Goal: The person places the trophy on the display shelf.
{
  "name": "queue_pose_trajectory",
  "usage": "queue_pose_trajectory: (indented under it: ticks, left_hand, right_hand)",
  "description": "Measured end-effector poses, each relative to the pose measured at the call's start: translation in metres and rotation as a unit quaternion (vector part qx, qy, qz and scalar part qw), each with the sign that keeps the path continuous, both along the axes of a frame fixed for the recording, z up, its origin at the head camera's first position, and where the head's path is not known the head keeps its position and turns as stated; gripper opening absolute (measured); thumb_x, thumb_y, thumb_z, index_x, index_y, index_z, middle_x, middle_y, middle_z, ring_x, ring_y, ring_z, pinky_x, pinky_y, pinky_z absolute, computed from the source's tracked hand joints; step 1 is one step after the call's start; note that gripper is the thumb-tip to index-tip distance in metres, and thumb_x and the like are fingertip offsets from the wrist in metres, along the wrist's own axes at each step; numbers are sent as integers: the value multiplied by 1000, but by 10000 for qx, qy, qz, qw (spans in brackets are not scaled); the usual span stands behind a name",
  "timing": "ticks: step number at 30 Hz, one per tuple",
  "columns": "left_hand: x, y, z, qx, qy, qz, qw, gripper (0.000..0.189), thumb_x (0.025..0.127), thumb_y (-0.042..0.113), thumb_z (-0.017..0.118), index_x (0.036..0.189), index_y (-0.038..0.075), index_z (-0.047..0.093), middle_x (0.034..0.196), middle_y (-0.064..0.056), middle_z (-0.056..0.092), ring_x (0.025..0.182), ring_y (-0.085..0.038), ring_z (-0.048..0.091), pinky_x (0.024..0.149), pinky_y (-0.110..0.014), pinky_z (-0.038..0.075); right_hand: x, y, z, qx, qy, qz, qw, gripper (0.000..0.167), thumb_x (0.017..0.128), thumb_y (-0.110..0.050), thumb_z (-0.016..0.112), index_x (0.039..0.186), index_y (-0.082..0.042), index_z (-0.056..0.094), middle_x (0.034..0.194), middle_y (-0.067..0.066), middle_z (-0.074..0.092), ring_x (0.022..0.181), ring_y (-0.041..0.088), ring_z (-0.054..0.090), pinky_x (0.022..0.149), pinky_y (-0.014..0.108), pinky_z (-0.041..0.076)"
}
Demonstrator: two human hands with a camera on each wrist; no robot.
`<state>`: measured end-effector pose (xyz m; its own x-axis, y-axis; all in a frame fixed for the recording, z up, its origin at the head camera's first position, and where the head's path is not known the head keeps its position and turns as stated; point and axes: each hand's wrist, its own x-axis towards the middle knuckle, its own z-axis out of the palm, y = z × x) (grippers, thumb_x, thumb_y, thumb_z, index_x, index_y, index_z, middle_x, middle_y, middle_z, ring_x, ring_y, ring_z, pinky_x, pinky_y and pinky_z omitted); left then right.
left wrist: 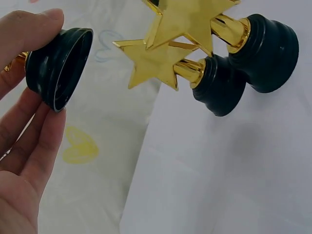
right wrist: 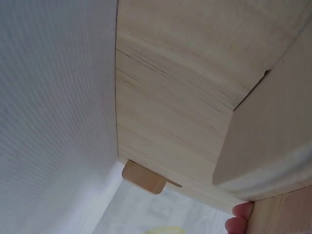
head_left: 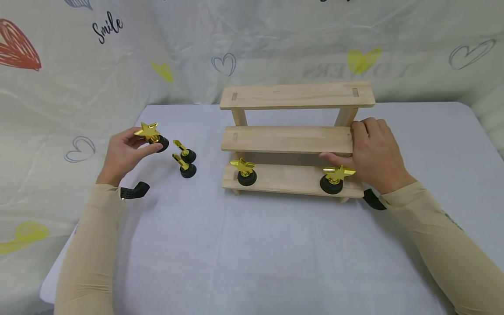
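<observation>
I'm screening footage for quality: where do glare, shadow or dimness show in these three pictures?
Head view: glints on the gold star trophy in the left hand, soft shadows on the white tabletop; left wrist view: highlights on that trophy's black base, a blurry-edged shadow on the tabletop; right wrist view: dimmer, the wooden shelf in shade, brighter near the bottom.

A pale curtain hangs across the top and down the left side of the head view. Printed on it are a red heart and the word "Smile" at upper left, and a yellow heart at upper right. A white table spans the middle and bottom.
</observation>
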<state>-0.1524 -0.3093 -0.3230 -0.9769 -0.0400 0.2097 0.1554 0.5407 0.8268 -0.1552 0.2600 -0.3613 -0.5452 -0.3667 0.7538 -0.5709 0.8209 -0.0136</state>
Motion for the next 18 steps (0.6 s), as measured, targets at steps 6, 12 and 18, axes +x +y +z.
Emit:
queue_pose_trajectory:
  ticks: [6,12,18]
  left_hand:
    - [2,7,11,-87,129,-23,9999,37,81,3,87,115,10,72,103,16,69,96,2,69,93,-6,56]
    - [1,20,19,81,294,-280,9991,35,79,-3,86,111,7,73,101,14,70,94,-1,69,94,-7,56]
    - [0,33,28,-66,372,-447,9983,37,79,-1,87,112,7,73,102,13,70,95,-4,68,95,-7,56]
  right_hand:
    - [-1,-1,0,-104,108,-7,9999,105,90,-90,33,80,13,52,72,27,47,64,43,40,58,52,34]
    - [1,0,1,30,74,-38,10000,105,90,-90,33,81,13,52,73,27,48,65,44,42,59,52,37]
    - [1,3,4,413,189,-6,9990,99,93,-85,38,76,12,50,68,24,45,59,41,40,54,48,37]
